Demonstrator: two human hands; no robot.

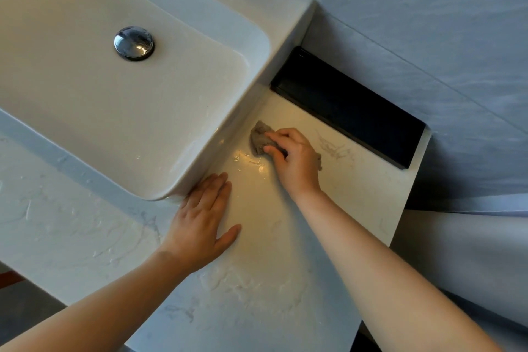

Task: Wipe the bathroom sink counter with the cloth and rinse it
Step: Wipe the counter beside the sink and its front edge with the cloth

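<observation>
Home bathroom, white basin, marble counter, tiled wall

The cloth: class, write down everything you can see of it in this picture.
The cloth is small, grey-brown and looks coarse, like a worn rag. It lies crumpled on the pale marbled counter, between the white basin and the black tray. The right hand presses down on it, covering most of it; one bunched end shows past the fingertips and a corner peeks out behind the hand. Wet streaks glisten beside it.
</observation>
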